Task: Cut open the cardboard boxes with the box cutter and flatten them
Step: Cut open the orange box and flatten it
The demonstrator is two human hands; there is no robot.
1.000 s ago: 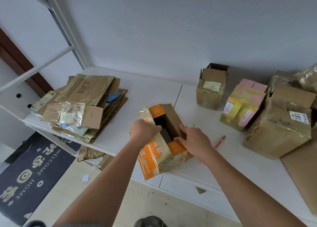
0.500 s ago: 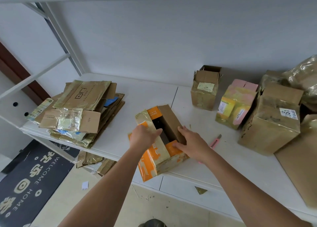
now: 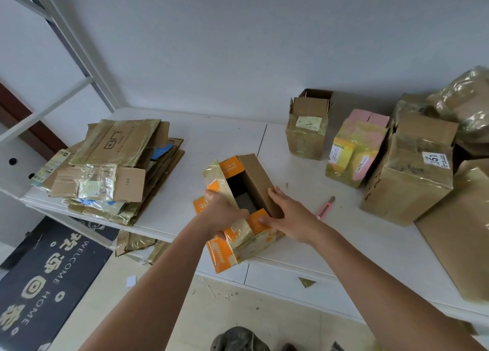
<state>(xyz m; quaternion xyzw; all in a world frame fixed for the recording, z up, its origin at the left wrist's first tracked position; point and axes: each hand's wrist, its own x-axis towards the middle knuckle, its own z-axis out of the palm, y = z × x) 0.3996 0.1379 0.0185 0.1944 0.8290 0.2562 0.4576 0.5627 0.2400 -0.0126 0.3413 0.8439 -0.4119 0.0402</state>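
Fingers of the left hand (image 3: 221, 213) curl over the taped left flap of the orange box (image 3: 239, 234), gripping it, while the right hand (image 3: 287, 215) lies with straight fingers pressed together along the brown right flap, thumb on the near orange flap. That box sits open at the lower centre of the frame, overhanging the white table (image 3: 225, 144) edge. Just right of the right hand lies the pink box cutter (image 3: 326, 207) (untouched). Flattened cardboard (image 3: 119, 165) is stacked at the left. At the right stand a small brown box (image 3: 307, 136), a pink-and-yellow box (image 3: 356, 152) and a large box labelled 351 (image 3: 412, 176). Since a second ago both hands have stayed on the flaps, the left sliding nearer along its flap.
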